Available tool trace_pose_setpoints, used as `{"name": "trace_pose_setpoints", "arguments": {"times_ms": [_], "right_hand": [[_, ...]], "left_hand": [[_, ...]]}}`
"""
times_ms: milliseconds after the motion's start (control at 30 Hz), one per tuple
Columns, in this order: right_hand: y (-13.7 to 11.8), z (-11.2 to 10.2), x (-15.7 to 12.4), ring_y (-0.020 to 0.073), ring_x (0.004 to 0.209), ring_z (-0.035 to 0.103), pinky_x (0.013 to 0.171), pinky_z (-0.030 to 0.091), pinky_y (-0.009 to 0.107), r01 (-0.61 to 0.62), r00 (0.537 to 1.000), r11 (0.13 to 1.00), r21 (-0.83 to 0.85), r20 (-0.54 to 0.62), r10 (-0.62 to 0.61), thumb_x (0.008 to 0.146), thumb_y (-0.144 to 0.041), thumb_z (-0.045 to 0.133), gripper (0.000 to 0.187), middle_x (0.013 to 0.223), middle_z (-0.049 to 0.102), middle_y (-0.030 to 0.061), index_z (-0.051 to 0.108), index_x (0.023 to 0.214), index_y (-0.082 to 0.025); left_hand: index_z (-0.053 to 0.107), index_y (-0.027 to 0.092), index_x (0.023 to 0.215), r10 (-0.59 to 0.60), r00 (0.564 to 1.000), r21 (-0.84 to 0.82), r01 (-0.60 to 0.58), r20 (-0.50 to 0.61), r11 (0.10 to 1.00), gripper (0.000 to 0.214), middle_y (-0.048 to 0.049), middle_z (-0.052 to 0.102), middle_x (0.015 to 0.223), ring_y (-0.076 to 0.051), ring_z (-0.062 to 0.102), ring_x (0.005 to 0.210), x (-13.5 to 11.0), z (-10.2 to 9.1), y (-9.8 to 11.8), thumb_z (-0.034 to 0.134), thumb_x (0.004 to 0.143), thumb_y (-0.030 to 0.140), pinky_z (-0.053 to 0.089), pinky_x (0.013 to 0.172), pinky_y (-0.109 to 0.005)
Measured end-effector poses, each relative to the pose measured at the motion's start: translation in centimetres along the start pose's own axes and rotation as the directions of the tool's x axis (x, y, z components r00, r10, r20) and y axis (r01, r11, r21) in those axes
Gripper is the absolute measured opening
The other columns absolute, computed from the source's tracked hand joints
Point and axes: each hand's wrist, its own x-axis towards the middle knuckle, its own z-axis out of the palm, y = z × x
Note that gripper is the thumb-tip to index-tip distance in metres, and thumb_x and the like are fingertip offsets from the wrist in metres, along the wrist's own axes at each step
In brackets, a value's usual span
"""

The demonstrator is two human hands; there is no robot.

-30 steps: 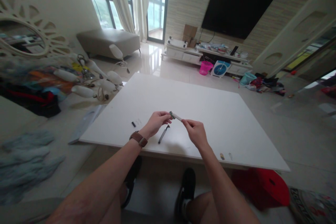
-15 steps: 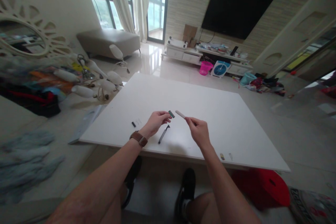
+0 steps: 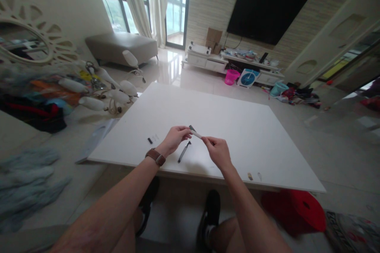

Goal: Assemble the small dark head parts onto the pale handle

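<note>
Left hand (image 3: 176,138): thumb and fingers pinched on a small dark-and-green rectangular razor cartridge (image 3: 192,128), raised above the broad, smooth white table (image 3: 208,110).
Right hand (image 3: 218,152): fingers closed around the near end of a slim, flat, pale-grey stick (image 3: 197,134); its far end overlaps the cartridge in view, but actual contact cannot be told.
Cartridge handling: likely very light, stiff and easy to drop, perhaps sharp along the blades; best held by its short ends.
Stick handling: looks light and rigid; a pinch well back from the tip should steady it.
Count, in hand: one cartridge, one stick.
Count, on the table: one slim dark-and-silver handle (image 3: 184,151) lying between the hands; one small black oblong piece (image 3: 150,140) at left; one small tan piece (image 3: 249,176) and one small clear piece (image 3: 259,176) near the front edge, right.
Unclear: faint pale bits beside the black piece, too indistinct to count.
</note>
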Motion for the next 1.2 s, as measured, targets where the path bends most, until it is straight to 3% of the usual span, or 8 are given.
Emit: {"name": "trace_pose_setpoints", "arguments": {"times_ms": [167,300,467,600,767,900,1000,1200], "right_hand": [[0.14,-0.04,0.02,0.0125,0.057,0.049,0.054,0.028,0.023,-0.008,0.996,0.999,0.045,-0.091,0.013,0.092,-0.052,0.051,0.042,0.060,0.060,0.0005,0.080,0.090,-0.020],[0.13,0.14,-0.03,0.0117,0.055,0.047,0.052,0.026,0.023,0.013,1.000,0.999,0.045,0.023,-0.014,0.091,-0.052,0.052,0.041,0.058,0.058,-0.0005,0.080,0.088,-0.021],[-0.03,0.11,0.08,0.0118,0.055,0.047,0.053,0.027,0.023,-0.001,0.998,0.999,0.044,-0.058,0.004,0.092,-0.052,0.051,0.043,0.058,0.058,-0.0003,0.080,0.090,-0.020],[-0.11,0.12,0.08,0.0119,0.054,0.048,0.051,0.025,0.024,0.011,0.999,1.000,0.023,0.040,-0.012,0.091,-0.052,0.052,0.042,0.057,0.059,-0.0002,0.080,0.085,-0.021],[-0.12,0.05,0.01,0.0123,0.054,0.048,0.052,0.026,0.024,-0.007,0.999,1.000,0.002,-0.045,0.007,0.092,-0.053,0.050,0.043,0.057,0.059,0.0003,0.080,0.088,-0.022],[-0.19,0.02,-0.04,0.0131,0.056,0.051,0.053,0.027,0.024,0.021,1.000,1.000,-0.005,0.021,-0.021,0.092,-0.051,0.052,0.039,0.062,0.064,0.0003,0.080,0.092,-0.025],[-0.16,0.06,0.03,0.0139,0.057,0.052,0.054,0.029,0.024,0.000,0.999,1.000,0.004,-0.034,0.001,0.092,-0.052,0.050,0.041,0.064,0.065,0.0009,0.080,0.093,-0.024],[0.15,0.13,0.14,0.0132,0.056,0.050,0.053,0.028,0.024,-0.004,0.999,1.000,0.011,-0.032,0.005,0.092,-0.054,0.051,0.042,0.062,0.064,0.0007,0.080,0.092,-0.024]], "left_hand": [[0.072,0.013,0.071,0.002,1.000,0.007,-0.002,0.004,1.000,0.012,-0.0059,0.069,0.074,-0.010,0.056,0.063,0.06,0.03,-0.01,0.072,0.069,0.025,0.043,0.063,-0.024],[0.072,0.013,0.071,-0.008,1.000,-0.008,0.008,-0.008,1.000,0.012,-0.0031,0.065,0.065,-0.010,0.055,0.061,0.07,0.08,0.04,0.072,0.069,0.024,0.042,0.063,-0.024],[0.072,0.012,0.074,-0.004,1.000,-0.002,0.004,0.011,1.000,0.015,-0.0051,0.068,0.074,-0.009,0.055,0.062,0.16,-0.05,-0.06,0.073,0.069,0.025,0.042,0.064,-0.023],[0.071,0.013,0.072,-0.002,1.000,0.008,0.002,0.002,1.000,0.014,-0.0031,0.064,0.066,-0.010,0.054,0.060,0.13,-0.06,-0.08,0.072,0.069,0.026,0.041,0.062,-0.023],[0.072,0.012,0.074,-0.003,1.000,0.013,0.002,0.008,1.000,0.016,-0.0058,0.068,0.075,-0.009,0.055,0.062,0.04,0.00,0.00,0.073,0.068,0.026,0.041,0.063,-0.024],[0.072,0.013,0.072,0.005,1.000,0.017,-0.005,0.012,1.000,0.014,-0.0040,0.066,0.067,-0.010,0.055,0.061,0.07,-0.01,-0.09,0.072,0.068,0.026,0.041,0.063,-0.024],[0.072,0.012,0.073,0.001,1.000,0.022,-0.002,0.018,1.000,0.016,-0.0052,0.068,0.073,-0.010,0.055,0.062,0.14,-0.03,-0.18,0.074,0.068,0.027,0.042,0.064,-0.024],[0.072,0.012,0.074,0.017,1.000,0.089,-0.019,0.018,0.996,0.019,-0.0066,0.070,0.076,-0.011,0.056,0.062,0.38,-0.09,-0.44,0.073,0.069,0.030,0.042,0.063,-0.026]]}}
